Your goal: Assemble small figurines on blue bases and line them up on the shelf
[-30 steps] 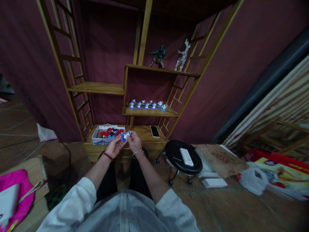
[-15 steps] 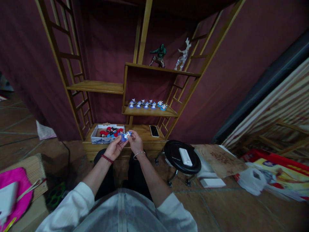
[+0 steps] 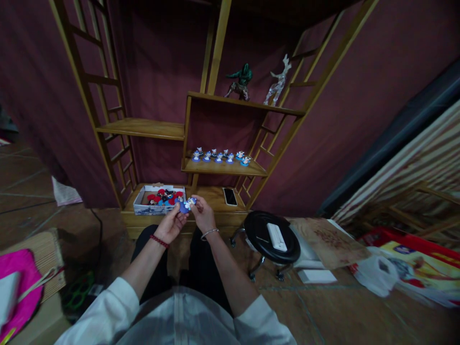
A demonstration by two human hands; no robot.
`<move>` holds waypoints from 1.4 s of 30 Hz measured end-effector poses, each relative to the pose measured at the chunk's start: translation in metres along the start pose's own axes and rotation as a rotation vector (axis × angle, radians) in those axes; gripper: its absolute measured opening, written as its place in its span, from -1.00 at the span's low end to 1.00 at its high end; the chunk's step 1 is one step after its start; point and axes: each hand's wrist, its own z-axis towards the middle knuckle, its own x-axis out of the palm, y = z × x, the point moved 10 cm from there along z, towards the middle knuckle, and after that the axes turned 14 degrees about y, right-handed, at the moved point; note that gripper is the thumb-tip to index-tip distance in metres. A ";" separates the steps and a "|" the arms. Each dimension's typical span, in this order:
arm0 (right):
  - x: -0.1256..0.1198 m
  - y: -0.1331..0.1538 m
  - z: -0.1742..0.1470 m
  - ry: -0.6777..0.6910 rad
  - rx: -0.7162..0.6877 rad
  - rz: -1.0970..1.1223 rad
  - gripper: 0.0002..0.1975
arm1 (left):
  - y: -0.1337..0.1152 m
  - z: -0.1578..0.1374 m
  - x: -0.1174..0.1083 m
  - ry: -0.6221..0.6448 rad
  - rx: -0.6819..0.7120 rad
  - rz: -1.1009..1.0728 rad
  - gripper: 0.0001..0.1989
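Between my two hands is a small blue-and-white figurine (image 3: 187,205) on a round blue base. My left hand (image 3: 171,226), with a red bead bracelet at the wrist, pinches its base side. On the other side my right hand (image 3: 204,214), wearing a silver bangle, grips the figure's upper part. Just behind my left hand stands an open cardboard box (image 3: 141,209) holding several figurines (image 3: 166,195) with red, black and blue parts. Several similar little figurines (image 3: 219,157) stand upright in rows on the middle shelf (image 3: 223,166).
A phone (image 3: 230,196) lies on the low shelf, right of my hands. Higher up stand a green warrior statue (image 3: 240,82) and a clear deer statue (image 3: 278,82). A black wheeled stool (image 3: 264,244) bears a white box (image 3: 276,236). A plastic bag (image 3: 377,273) lies on the floor at right.
The view has shifted slightly. Both hands still hold the blue-and-white figurine in front of the box, nearly in the same place.
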 end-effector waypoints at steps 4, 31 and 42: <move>-0.005 0.000 -0.002 -0.010 0.016 -0.043 -0.70 | 0.007 0.001 0.000 -0.011 -0.026 -0.023 -0.81; -0.003 0.007 0.014 0.107 -0.013 -0.074 -0.68 | 0.005 0.010 -0.003 -0.056 -0.034 -0.025 -0.80; 0.001 0.008 0.017 0.117 -0.025 -0.134 -0.71 | 0.005 0.016 -0.009 -0.058 -0.016 -0.081 -0.81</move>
